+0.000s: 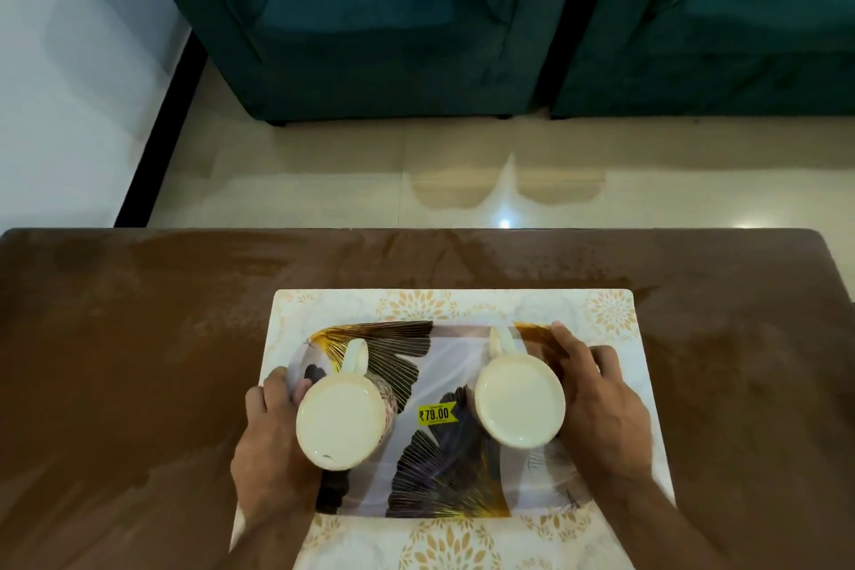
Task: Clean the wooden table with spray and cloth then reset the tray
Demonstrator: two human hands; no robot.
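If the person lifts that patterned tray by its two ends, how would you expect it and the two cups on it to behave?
The tray looks rigid and glossy, so it should lift flat, but the cups may slide if it tilts. Both seem tall and stand free, so probably tippy. The left hand and right hand grip opposite ends, which should help keep it level.

The wooden table [139, 338] is a glossy mid-brown with darker and lighter streaks across its top. On it lies a white placemat [615, 319] printed with pale gold floral medallions. The tray [439, 347] is whitish-lilac, patterned with large fan-shaped leaves in black and brown with fine gold veins (a yellow price sticker [437, 413] with black print sits at its middle). The left mug [342, 419] and the right mug [520, 400] are cream inside. Behind, the sofas [370, 14] are deep teal velvet, and the floor [324, 181] is glossy beige tile.
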